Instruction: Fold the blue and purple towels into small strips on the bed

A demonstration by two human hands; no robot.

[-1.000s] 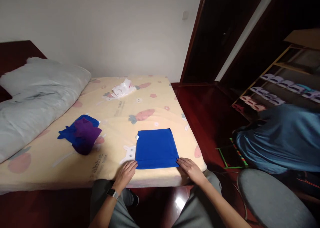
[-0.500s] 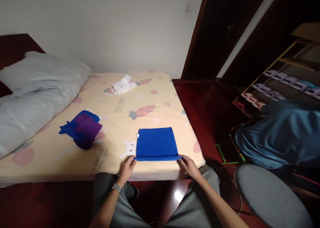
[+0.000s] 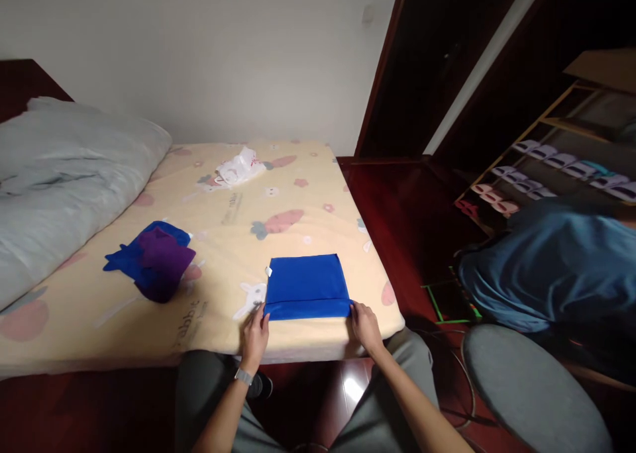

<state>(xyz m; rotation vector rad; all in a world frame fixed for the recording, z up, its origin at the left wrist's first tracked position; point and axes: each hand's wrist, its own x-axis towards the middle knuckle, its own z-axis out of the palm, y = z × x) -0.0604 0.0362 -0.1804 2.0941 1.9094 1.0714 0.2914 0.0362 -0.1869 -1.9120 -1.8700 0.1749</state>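
Fingers of the left hand [image 3: 256, 336] pinch the near-left corner of the blue cloth [image 3: 307, 285], and those of the right hand [image 3: 366, 326] pinch the near-right corner, the near edge turned up in a narrow fold. This cloth lies close to the bed's [image 3: 298, 201] front edge and right corner, with open mattress beyond it. A purple and blue heap [image 3: 154, 264] sits well apart on the left. Fingertips under the fold are hidden.
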